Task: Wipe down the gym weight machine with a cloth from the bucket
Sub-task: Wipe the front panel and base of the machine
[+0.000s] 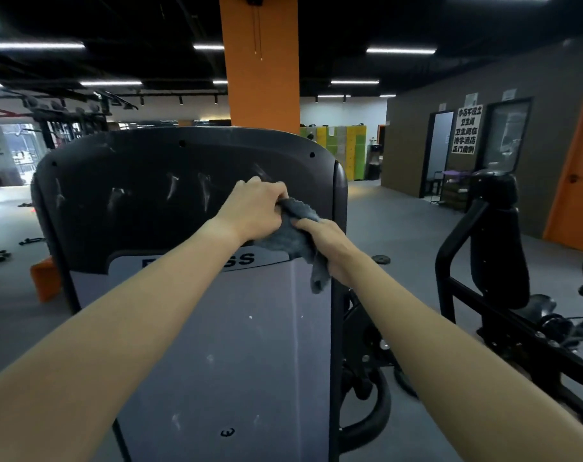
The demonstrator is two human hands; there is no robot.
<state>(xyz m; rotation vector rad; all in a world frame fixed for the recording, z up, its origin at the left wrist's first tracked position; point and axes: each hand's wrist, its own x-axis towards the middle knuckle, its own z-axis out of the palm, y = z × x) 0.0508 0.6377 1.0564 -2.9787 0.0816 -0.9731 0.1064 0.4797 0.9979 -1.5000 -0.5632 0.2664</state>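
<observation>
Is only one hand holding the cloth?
No, the left hand and the right hand both grip the grey cloth.

An orange pillar (260, 78) rises behind, under strip lights (400, 50). Green and yellow lockers (346, 145) line the far wall. At right, a white sign (467, 130), an orange door (576, 181) and a black exercise frame (496, 248). A weight plate (380, 260) and an orange box (45, 278) sit on the grey floor (400, 221).

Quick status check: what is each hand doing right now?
Left hand: closed, gripping the upper end of the grey cloth.
Right hand: closed, gripping the lower part of the same cloth.
</observation>
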